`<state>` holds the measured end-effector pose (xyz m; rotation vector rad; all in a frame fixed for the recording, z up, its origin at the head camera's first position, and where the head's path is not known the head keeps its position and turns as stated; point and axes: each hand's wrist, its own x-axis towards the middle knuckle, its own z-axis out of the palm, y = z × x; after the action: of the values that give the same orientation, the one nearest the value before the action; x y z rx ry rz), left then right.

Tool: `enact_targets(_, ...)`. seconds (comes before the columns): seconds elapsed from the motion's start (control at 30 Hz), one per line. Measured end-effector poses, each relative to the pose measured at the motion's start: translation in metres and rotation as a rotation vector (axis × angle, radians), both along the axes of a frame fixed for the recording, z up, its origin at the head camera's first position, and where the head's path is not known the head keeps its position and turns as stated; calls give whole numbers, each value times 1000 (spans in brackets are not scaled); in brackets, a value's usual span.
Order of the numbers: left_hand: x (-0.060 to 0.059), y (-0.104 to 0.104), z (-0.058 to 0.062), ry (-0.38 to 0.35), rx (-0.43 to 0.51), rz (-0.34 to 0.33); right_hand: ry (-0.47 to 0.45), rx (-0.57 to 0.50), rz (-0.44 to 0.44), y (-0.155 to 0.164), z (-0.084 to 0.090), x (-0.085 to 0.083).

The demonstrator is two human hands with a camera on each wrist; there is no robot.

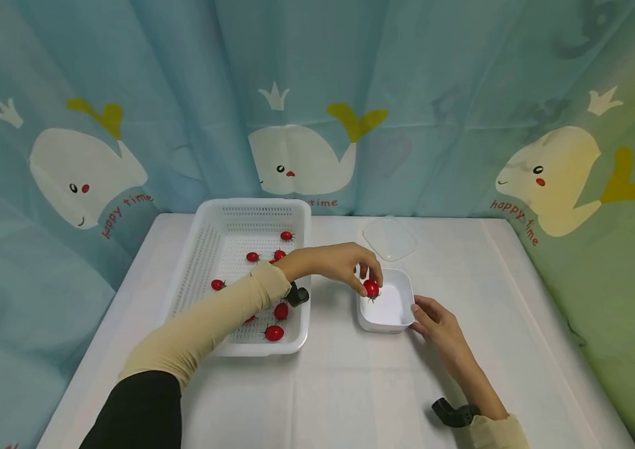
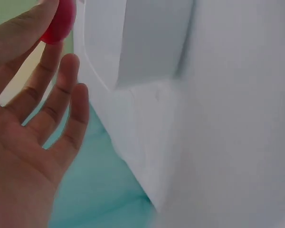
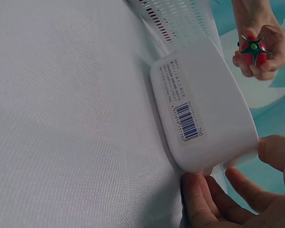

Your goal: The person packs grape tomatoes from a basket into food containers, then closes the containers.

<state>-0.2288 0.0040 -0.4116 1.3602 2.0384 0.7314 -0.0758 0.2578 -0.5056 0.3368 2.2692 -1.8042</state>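
My left hand (image 1: 363, 277) reaches across from the basket side and pinches a red cherry tomato (image 1: 371, 289) with a green stem just over the far left edge of a small white container (image 1: 407, 298). The left wrist view shows the tomato (image 2: 59, 21) at my fingertips beside the container wall (image 2: 152, 42). My right hand (image 1: 422, 317) grips the container's near right corner. In the right wrist view my fingers (image 3: 213, 199) and thumb clasp the container (image 3: 204, 109), and the tomato (image 3: 254, 50) hangs beyond it.
A white slotted basket (image 1: 205, 240) with several cherry tomatoes (image 1: 274, 333) stands left of the container. A clear lid (image 1: 389, 238) lies behind it. The table wears a white cloth (image 1: 351, 386). Whale-print curtains (image 1: 317, 93) enclose the back and sides.
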Motion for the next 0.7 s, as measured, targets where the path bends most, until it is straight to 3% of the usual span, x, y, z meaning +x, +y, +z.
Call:
enact_targets(0.23,-1,17,-6,-1,-1,-69,13,-2,-5,-1,1,0)
enact_targets(0.47,2,35,-9,-35,-67,-144,15,-27,-16,-2,2,-1)
enact_targets(0.7,3,49,-8,-52,-146,-160,17,-21,-13,-2,2,0)
